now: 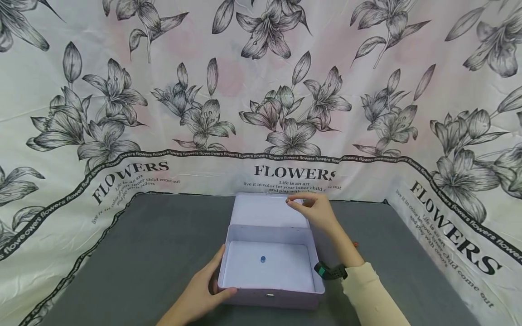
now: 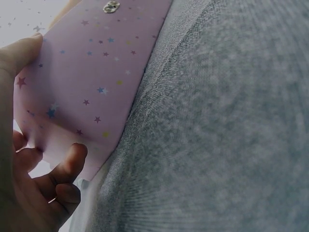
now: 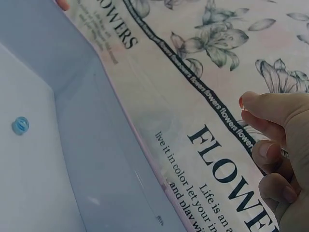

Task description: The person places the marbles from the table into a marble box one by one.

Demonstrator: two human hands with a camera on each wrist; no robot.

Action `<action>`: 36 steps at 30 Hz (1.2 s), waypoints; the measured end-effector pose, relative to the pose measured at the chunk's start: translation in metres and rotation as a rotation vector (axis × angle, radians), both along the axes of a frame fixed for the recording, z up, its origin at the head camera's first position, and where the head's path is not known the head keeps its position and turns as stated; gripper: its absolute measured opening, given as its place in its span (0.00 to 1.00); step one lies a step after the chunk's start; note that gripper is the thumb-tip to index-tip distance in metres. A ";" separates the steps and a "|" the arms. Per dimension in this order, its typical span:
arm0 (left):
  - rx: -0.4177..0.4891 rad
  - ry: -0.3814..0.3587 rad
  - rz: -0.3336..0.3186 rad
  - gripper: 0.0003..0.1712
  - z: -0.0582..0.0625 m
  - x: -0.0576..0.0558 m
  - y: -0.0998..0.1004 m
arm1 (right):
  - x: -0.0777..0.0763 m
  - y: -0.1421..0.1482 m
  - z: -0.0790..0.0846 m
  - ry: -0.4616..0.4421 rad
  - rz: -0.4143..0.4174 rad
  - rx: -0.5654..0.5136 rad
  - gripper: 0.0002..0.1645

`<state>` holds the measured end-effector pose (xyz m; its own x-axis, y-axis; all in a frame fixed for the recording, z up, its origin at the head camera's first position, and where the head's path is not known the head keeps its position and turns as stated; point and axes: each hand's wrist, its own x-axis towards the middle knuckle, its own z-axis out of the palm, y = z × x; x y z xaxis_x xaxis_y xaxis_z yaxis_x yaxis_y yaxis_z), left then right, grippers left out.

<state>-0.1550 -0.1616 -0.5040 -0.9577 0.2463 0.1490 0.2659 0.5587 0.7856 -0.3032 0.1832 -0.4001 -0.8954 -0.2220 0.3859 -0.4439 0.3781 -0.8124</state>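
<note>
A lilac tin box (image 1: 293,298) stands on the grey table, its lid (image 1: 261,212) swung back behind it. Inside, on the pale floor, lies one small blue see-through bead (image 1: 263,259), which is ribbed in the right wrist view. My left hand (image 1: 201,283) grips the box at its near left corner, thumb over the front and fingers along the left side. Coloured stars (image 2: 100,90) dot the outer wall in the left wrist view. Above the lid, my right hand (image 1: 320,212) pinches a tiny red-orange piece (image 3: 241,103) between thumb and forefinger; its shape is mostly hidden.
Right of the box, partly behind my right forearm, a small orange piece (image 1: 356,244) lies on the grey tabletop (image 1: 171,240). A white cloth (image 1: 228,174) printed with flowers and lettering rises behind the table and along both sides.
</note>
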 end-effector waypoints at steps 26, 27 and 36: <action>0.047 -0.021 -0.008 0.63 -0.001 0.004 -0.001 | -0.001 -0.065 -0.017 0.015 0.307 0.177 0.08; 0.039 -0.016 -0.005 0.63 -0.001 0.004 -0.002 | -0.001 -0.067 -0.019 0.017 0.317 0.192 0.07; 0.044 -0.003 -0.028 0.63 -0.002 0.000 -0.002 | -0.002 -0.072 -0.027 -0.018 0.415 0.302 0.06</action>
<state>-0.1547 -0.1634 -0.5057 -0.9509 0.2665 0.1576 0.2789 0.5160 0.8099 -0.3050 0.1115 -0.4272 -0.7141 -0.6593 0.2352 -0.5934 0.3919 -0.7031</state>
